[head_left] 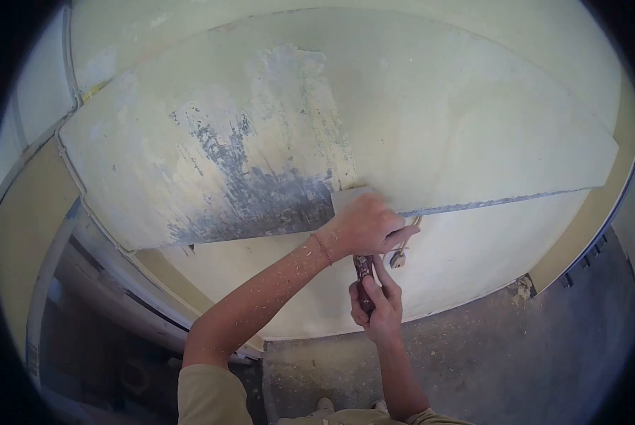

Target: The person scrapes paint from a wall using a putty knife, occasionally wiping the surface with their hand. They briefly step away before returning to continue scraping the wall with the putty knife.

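A scraper with a dark red handle (364,283) and a wide pale blade (349,197) is pressed against the lower part of the painted wall panel (431,134). My right hand (381,301) wraps round its handle from below. My left hand (367,225) is closed over the scraper's upper part, just under the blade; its fingertips are partly hidden. Left of the blade lies a scraped patch (261,198) where dark grey shows through the pale yellow paint. Small paint flakes stick to my left forearm.
Loose wires (414,230) with a small fitting (397,260) hang below the panel's edge, right of my hands. A concrete floor (473,347) scattered with flakes lies below. At the left is a frame (130,283) beside a dark opening.
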The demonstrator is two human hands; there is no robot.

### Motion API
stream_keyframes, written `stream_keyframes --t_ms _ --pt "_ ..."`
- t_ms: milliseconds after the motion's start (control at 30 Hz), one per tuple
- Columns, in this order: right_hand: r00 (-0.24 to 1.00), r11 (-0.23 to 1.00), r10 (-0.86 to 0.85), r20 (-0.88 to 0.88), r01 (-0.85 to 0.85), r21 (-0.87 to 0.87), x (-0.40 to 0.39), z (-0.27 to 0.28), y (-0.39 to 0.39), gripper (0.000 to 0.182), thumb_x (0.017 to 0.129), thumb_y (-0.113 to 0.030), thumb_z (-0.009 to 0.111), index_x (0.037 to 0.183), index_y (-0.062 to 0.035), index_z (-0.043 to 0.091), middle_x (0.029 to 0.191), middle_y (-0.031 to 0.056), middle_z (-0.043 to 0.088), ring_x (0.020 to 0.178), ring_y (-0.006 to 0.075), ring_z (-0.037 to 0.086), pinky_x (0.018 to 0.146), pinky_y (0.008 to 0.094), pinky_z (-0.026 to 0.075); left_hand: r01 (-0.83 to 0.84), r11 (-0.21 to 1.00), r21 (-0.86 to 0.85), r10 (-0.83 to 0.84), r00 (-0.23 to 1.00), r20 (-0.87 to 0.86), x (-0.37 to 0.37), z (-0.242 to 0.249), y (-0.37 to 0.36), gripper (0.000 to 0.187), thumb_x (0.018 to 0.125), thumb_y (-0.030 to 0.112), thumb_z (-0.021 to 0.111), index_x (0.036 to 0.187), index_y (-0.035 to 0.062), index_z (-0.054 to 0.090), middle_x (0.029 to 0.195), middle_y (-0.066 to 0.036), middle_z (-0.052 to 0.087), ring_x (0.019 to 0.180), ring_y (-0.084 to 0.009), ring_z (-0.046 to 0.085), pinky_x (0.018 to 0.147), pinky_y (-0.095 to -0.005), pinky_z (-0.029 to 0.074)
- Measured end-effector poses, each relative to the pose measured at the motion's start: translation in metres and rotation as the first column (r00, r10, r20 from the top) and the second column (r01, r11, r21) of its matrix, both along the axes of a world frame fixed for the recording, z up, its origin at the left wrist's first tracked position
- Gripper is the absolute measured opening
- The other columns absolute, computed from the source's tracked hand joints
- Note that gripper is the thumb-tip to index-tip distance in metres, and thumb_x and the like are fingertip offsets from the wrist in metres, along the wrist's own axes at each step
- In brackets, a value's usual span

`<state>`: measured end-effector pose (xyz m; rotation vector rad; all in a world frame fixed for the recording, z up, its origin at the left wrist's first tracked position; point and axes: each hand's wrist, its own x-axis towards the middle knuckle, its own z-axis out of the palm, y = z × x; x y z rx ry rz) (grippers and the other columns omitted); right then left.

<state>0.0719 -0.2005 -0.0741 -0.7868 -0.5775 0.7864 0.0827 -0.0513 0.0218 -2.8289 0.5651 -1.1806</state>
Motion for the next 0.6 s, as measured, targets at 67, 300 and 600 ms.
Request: stream_keyframes --t_ms 67,300,600 --pt "1.0 1.0 -0.026 0.003 0.026 0.014 0.001 0.009 -0.002 0.051 0.099 -0.02 0.052 0.146 -0.0038 0.038 0.071 0.0077 0.056 0.041 0.0067 0.04 0.035 0.0223 0.027 -0.018 0.999 -0.043 0.017 0.999 -0.028 0.007 0.01 -0.002 0.047 0.086 0.028 0.07 0.048 0.0087 0.049 0.044 -0.01 0.045 0.041 -0.029 0.047 0.045 -0.0399 0.037" --pt "0.999 0.996 -0.023 0.036 0.026 -0.085 0.02 0.042 0.007 0.047 0.098 -0.02 0.054 0.141 -0.0047 0.045 0.066 0.0062 0.054 0.039 0.0067 0.038 0.034 0.0224 0.025 0.033 0.999 0.0 -0.033 0.993 0.11 0.011 0.039 0.002 0.046 0.087 0.028 0.069 0.049 0.0101 0.05 0.043 -0.011 0.044 0.039 -0.0297 0.047 0.043 -0.0399 0.037" --pt "0.97 0.979 0.161 0.182 -0.18 0.098 0.041 0.159 0.031 0.039 0.097 -0.023 0.056 0.133 -0.0073 0.054 0.067 0.0032 0.053 0.041 0.0066 0.038 0.036 0.0227 0.025 0.061 0.959 0.277 -0.156 0.929 0.335 0.005 0.173 0.023 0.035 0.082 0.024 0.074 0.057 0.0058 0.058 0.05 -0.011 0.046 0.043 -0.0251 0.047 0.046 -0.0365 0.038"
